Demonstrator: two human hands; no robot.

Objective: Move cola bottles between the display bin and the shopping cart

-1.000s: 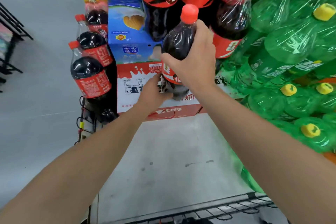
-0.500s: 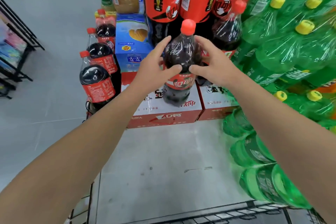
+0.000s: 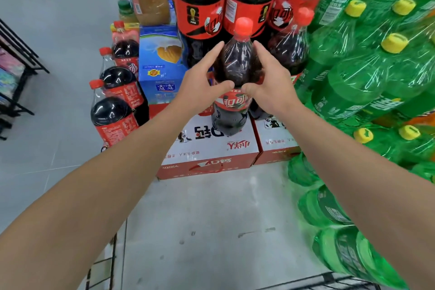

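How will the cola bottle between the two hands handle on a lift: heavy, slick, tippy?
Probably heavy for its size: the cola bottle looks dark with liquid up to its shoulder, and left hand and right hand both cup it. Likely slick: its plastic shows glossy glare. Tall and narrow, so it could tip if pushed high on the carton.

We reach both bare arms forward, forearms converging from lower corners of view. Our left hand (image 3: pixel 201 83) cups left side of cola bottle (image 3: pixel 237 63), fingers (image 3: pixel 213 54) pointing up along its shoulder, thumb wrapped across front. Our right hand (image 3: pixel 270 85) mirrors it on right side. Thumb tips nearly meet, small gap between. Wrists straight, backs of hands toward camera.
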